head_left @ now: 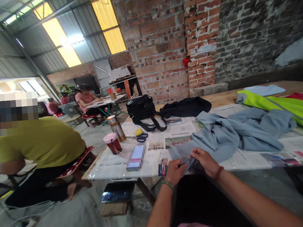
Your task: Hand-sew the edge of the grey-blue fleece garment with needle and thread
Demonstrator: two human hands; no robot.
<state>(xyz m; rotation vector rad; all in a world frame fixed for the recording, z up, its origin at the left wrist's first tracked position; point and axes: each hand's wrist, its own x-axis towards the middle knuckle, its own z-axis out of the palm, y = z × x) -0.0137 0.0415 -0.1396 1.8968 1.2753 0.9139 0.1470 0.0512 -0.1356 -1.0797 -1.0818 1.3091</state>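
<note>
At the table's near edge, my left hand (pixel 175 171) and my right hand (pixel 205 161) are close together, fingers closed in a pinch. Between them is a small crumpled piece of thin grey-blue material (pixel 189 164). Whether it joins the larger cloth behind it, I cannot tell. A rumpled grey-blue garment (pixel 221 132) spreads over the table just beyond my hands and off to the right. Part of it lies flat close behind my fingers.
Newspaper (pixel 155 162) covers the table. To the left are a phone (pixel 136 157), scissors (pixel 142 138), a lidded red cup (pixel 112 144) and a steel flask (pixel 117 128). Behind lie a black bag (pixel 141 109), dark cloth (pixel 186 107) and a yellow-green vest (pixel 279 107). A person (pixel 41 146) sits at left.
</note>
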